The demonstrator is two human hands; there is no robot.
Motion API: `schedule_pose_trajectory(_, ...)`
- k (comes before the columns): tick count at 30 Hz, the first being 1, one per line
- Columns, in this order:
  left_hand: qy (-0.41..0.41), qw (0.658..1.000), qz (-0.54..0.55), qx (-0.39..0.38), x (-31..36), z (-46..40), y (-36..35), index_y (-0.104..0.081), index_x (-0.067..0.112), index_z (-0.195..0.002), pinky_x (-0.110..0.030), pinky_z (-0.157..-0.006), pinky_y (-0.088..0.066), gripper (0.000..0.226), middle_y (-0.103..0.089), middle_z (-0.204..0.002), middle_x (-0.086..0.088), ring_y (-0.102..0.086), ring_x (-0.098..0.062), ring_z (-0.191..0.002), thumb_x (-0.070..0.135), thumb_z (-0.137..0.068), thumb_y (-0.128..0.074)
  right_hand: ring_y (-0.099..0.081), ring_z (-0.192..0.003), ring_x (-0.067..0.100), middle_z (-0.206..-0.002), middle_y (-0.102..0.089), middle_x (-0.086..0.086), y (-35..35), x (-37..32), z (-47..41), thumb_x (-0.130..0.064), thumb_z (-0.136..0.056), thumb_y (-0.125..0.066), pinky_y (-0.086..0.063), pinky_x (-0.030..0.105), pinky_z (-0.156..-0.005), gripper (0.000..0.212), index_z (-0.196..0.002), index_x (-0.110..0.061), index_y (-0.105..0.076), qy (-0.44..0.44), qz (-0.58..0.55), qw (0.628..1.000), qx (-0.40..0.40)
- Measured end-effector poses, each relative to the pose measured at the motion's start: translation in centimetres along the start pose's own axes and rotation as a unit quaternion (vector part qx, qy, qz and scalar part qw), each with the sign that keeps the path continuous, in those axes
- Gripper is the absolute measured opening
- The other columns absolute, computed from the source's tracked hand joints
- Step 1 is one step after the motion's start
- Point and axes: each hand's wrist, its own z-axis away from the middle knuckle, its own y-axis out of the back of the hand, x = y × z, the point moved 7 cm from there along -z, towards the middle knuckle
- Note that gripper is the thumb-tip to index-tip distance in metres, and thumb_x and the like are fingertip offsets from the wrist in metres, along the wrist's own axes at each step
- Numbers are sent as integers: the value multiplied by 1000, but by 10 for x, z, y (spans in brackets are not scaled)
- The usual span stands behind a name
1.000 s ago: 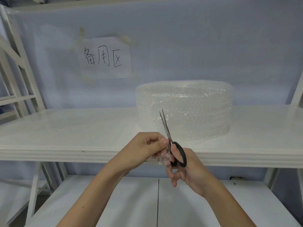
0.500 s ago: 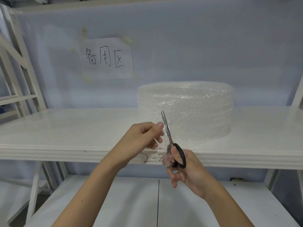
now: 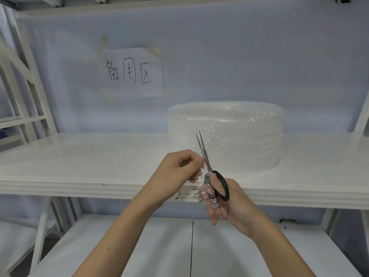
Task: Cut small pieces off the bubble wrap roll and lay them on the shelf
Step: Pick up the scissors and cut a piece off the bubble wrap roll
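A wide roll of clear bubble wrap (image 3: 235,134) stands on the white shelf (image 3: 83,164), right of centre. In front of the shelf's edge my right hand (image 3: 229,202) grips black-handled scissors (image 3: 211,172), blades nearly closed and pointing up. A strip of bubble wrap (image 3: 207,194) hangs beside the blades and over my right fingers. My left hand (image 3: 179,172) pinches the strip's upper end just left of the blades.
A paper sign with handwritten characters (image 3: 131,73) is taped to the back wall. A lower white shelf (image 3: 139,246) lies under my arms. White frame posts (image 3: 30,76) rise at the left, another at the far right (image 3: 361,116).
My left hand rose from the scissor handles to beside the blades and now pinches the strip there. The right hand and scissors stayed almost in place.
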Motion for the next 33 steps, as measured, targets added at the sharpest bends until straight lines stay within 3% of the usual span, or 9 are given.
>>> schedule_pose_trajectory(7, -13, 1000, 3, -5, 0, -1, 0, -65, 11, -73, -21, -62, -47, 23, -58, -61, 3, -52, -11, -58, 11, -96, -58, -48, -43, 18, -53, -51, 2, -1, -5, -4, -53, -76, -61, -46, 26, -38, 44, -60, -12, -58, 9, 9, 1000, -5)
schedule_pose_trajectory(14, -13, 1000, 4, -11, -5, -1, 2, -66, 9, -75, -28, -65, -48, 23, -58, -65, -3, -52, -16, -62, 10, -96, -58, -50, -46, 20, -57, -52, 6, -1, -10, -11, -54, -76, -62, -47, 27, -39, 45, -70, -10, -67, 16, 16, 1000, -2)
schedule_pose_trajectory(18, -19, 999, 5, -29, -8, -1, 0, -66, -5, -86, -36, -70, -49, 23, -66, -78, -25, -56, -24, -69, 14, -96, -57, -51, -53, 22, -64, -54, 6, -5, -17, -13, -64, -66, -65, -47, 28, -38, 46, -61, -19, -69, 27, 20, 999, -17)
schedule_pose_trajectory(22, -14, 1000, 3, -12, -8, -1, 4, -68, -1, -83, -29, -67, -48, 21, -60, -68, -7, -53, -18, -65, 11, -96, -57, -48, -43, 19, -59, -51, 8, -3, -19, -16, -59, -69, -63, -46, 26, -36, 49, -65, -10, -66, 19, 18, 1000, -11)
schedule_pose_trajectory(26, -20, 999, -1, -29, -7, 1, 2, -67, -4, -86, -35, -69, -49, 21, -66, -77, -25, -56, -21, -69, 11, -96, -56, -48, -44, 19, -65, -53, 14, -1, -21, -19, -60, -71, -61, -45, 26, -37, 48, -61, -13, -58, 18, 20, 1000, -5)
schedule_pose_trajectory(29, -14, 1000, -8, -24, -8, 1, 5, -68, -3, -84, -33, -69, -49, 21, -66, -73, -11, -56, -20, -68, 10, -96, -57, -49, -44, 18, -74, -52, 18, -4, -25, -21, -62, -66, -64, -45, 25, -36, 55, -66, -7, -62, 19, 31, 999, -5)
schedule_pose_trajectory(33, -8, 999, -23, -34, -5, 2, 5, -72, 8, -78, -25, -65, -49, 24, -71, -70, 0, -54, -16, -65, 9, -96, -55, -48, -40, 15, -63, -52, 5, -6, -32, -23, -57, -71, -64, -44, 24, -37, 47, -61, -13, -52, 19, 26, 999, -8)
